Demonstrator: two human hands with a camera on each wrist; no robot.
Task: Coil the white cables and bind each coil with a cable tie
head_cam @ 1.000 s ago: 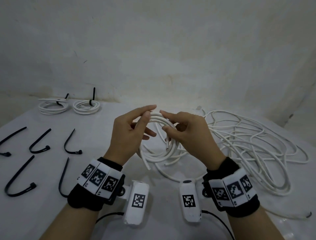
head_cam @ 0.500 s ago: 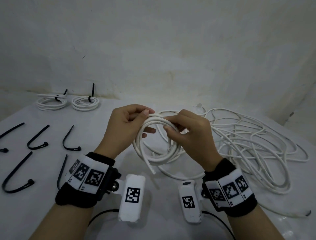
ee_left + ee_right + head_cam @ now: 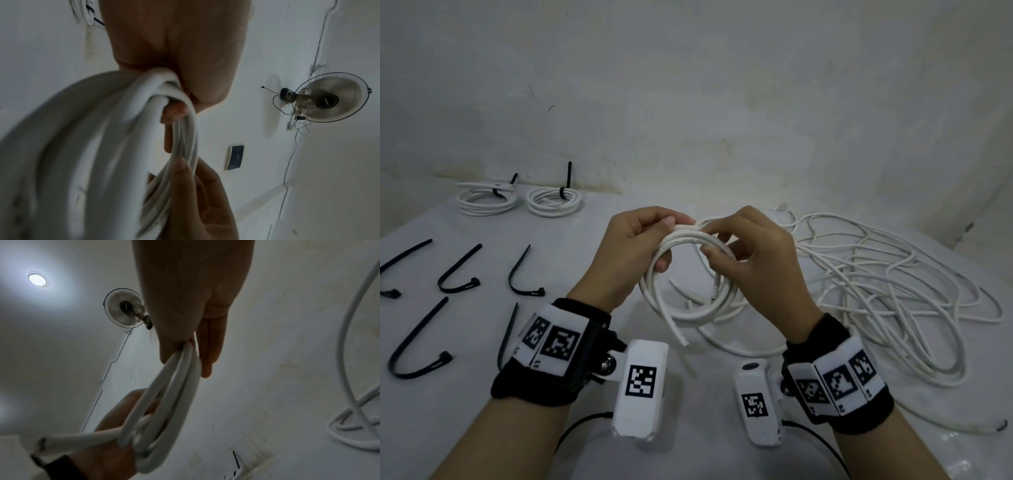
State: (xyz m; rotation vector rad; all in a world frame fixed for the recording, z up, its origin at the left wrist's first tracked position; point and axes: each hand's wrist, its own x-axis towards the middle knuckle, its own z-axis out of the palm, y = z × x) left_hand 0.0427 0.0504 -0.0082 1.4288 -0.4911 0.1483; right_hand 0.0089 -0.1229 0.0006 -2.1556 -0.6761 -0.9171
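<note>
White wall backs the counter (image 3: 722,428). At frame centre, above it, the left hand (image 3: 630,250) grips the coil (image 3: 688,308) at its top and the right hand (image 3: 753,260) pinches its right side. The coil stands roughly upright, a loose end pointing lower centre. Coiling looks finished; next probably comes fetching a tie (image 3: 520,274) at left.

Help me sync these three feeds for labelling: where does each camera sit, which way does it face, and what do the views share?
Head: worn on the head, facing forward and down at the table; shows both forearms, the left hand and right hand gripping the white cable coil.
Left wrist: under the left hand, looking up along it at the coil and a wall fan.
Right wrist: under the right hand, looking up at the coil and fan.
Shared: all three show the coil; both wrist views show the fan.
</note>
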